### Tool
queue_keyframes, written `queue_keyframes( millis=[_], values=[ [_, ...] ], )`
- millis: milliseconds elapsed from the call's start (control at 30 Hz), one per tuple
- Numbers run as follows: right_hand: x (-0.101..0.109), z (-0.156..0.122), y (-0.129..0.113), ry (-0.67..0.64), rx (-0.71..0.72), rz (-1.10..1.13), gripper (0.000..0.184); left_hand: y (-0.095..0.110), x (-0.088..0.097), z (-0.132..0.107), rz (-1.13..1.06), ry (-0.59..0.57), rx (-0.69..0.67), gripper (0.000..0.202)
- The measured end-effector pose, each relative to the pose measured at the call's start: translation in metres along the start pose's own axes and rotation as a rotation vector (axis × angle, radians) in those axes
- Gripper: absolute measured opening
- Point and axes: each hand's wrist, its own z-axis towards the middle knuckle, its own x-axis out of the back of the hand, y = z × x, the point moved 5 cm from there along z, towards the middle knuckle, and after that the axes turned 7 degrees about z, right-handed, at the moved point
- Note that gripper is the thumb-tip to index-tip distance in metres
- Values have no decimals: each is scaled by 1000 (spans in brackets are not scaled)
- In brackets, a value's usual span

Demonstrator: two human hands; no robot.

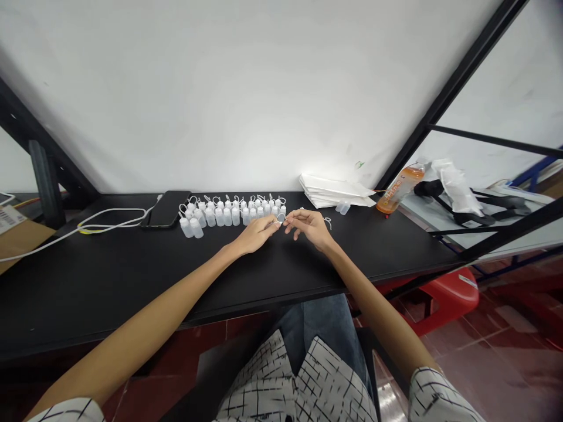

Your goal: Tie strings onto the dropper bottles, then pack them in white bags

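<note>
Just in front of the bottle rows, my left hand (258, 233) is closed around a small white piece, mostly hidden by the fingers; it looks like a bottle cap. A thin white loop (281, 215) arches from it toward my right hand (310, 227), whose thumb and forefinger pinch its other end while the remaining fingers curl loosely. Behind and to the left, several small translucent squeeze bottles (220, 217) stand upright in rows, topped with white caps and looped straps. Right of my right hand lie a loose white strap (328, 223) and a translucent bottle (342, 207) on its side.
A black phone (168, 209) with a white cable (112, 218) lies left of the bottles on the black table (145, 281). White papers (335, 190) are stacked against the wall. An orange drink bottle (400, 189) leans by the right frame. A cardboard box (24, 237) is far left.
</note>
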Motion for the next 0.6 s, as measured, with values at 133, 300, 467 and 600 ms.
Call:
queue_keyframes(
  millis=[133,300,467,600],
  values=[
    [1,0,0,7,4,-14,33,0,0,0,-21,-2,1,33],
    [1,0,2,-3,0,-24,34,-1,0,0,-1,-3,0,31],
    [0,0,2,-6,7,-46,34,-2,0,1,26,2,-8,30],
    [0,1,2,-6,10,-64,34,1,1,0,39,7,-4,32]
  ],
)
